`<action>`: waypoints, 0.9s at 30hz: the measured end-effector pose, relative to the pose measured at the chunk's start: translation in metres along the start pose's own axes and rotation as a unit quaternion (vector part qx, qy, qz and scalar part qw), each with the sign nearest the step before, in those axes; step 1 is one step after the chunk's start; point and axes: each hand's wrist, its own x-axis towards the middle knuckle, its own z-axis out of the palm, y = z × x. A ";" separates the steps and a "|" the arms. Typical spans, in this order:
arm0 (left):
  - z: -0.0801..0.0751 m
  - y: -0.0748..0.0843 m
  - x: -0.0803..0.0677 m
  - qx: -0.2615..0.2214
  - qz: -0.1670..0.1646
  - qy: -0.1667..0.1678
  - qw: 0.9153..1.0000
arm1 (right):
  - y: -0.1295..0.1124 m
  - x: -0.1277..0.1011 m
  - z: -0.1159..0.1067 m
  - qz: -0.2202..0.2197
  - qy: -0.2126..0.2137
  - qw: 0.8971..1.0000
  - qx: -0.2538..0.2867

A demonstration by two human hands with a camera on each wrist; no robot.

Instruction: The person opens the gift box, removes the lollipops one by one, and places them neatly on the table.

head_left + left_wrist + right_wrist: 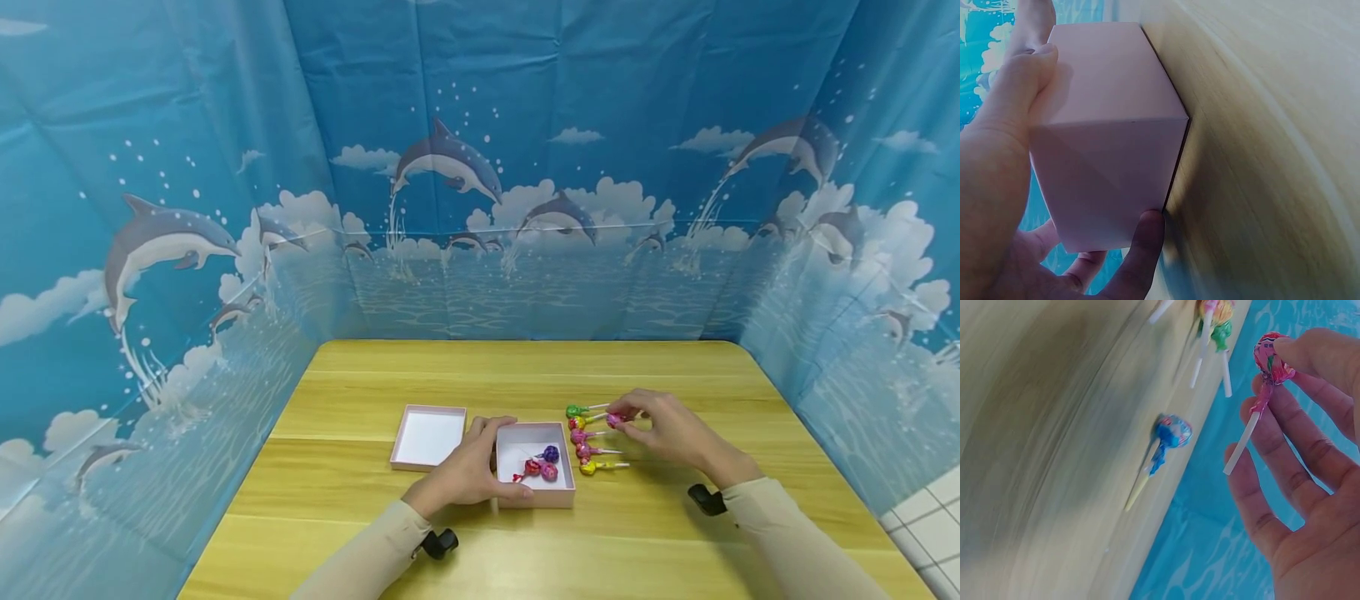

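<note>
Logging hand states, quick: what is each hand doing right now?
Left hand: grips the pink box by its side.
Right hand: pinches a pink lollipop at its wrapped head.

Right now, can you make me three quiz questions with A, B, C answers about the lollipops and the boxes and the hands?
1. Where does the empty lid lie?
A. left of the pink box
B. on top of the pink box
C. at the table's far edge

2. How many lollipops lie inside the pink box?
A. none
B. three
C. six

3. What is the right hand doing?
A. lying flat on the table
B. pinching a pink lollipop
C. holding the lid

Answers:
1 A: the lid sits beside the box, on its left.
2 B: three wrapped heads show inside.
3 B: its fingertips grip the pink lollipop by its head, while the left hand holds the box.
</note>
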 end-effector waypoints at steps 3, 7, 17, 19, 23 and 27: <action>0.000 0.000 0.000 0.000 -0.001 -0.002 1.000 | 0.005 -0.001 0.000 0.004 0.000 1.000 -0.001; 0.001 0.000 -0.001 -0.003 -0.004 -0.002 1.000 | 0.013 -0.003 0.000 0.012 0.001 1.000 -0.003; -0.001 0.001 0.000 -0.002 -0.004 -0.001 1.000 | 0.029 -0.004 0.002 0.036 -0.003 0.999 -0.001; -0.001 0.001 0.000 -0.003 -0.004 -0.002 1.000 | 0.032 -0.005 0.003 0.040 -0.003 0.999 -0.002; -0.001 0.000 0.000 -0.004 -0.003 -0.001 1.000 | 0.039 -0.005 0.004 0.052 -0.006 0.999 -0.002; -0.001 0.000 0.001 -0.002 -0.002 -0.001 1.000 | 0.043 -0.004 0.005 0.058 -0.016 0.998 -0.004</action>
